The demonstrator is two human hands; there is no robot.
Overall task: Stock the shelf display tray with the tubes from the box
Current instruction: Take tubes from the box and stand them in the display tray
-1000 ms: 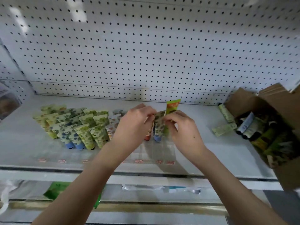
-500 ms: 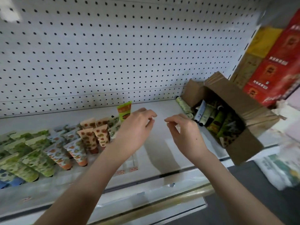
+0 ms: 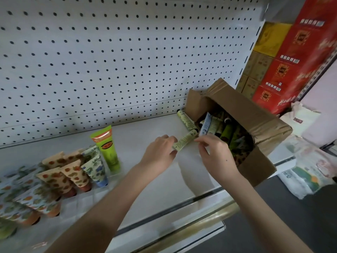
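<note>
1. A clear display tray [image 3: 91,194], its edges hard to make out, holds rows of patterned tubes [image 3: 73,172] standing cap-down. A taller green tube [image 3: 106,148] stands at their 2 o'clock.
2. The left hand [image 3: 158,152] pinches the near end of a pale tube [image 3: 185,140] between thumb and fingers. The tube points toward 2 o'clock over the shelf [image 3: 145,128].
3. The right hand [image 3: 216,154] is at that tube's 4 o'clock with its fingers curled. Whether it grasps anything, I cannot tell.
4. A second pale tube [image 3: 186,118] lies at the box's 9 o'clock.
5. The open cardboard box [image 3: 255,114] holds a jumble of loose tubes [image 3: 226,132], green, dark and white.
6. Red cartons [image 3: 291,52] are stacked at the box's 1 o'clock.
</note>
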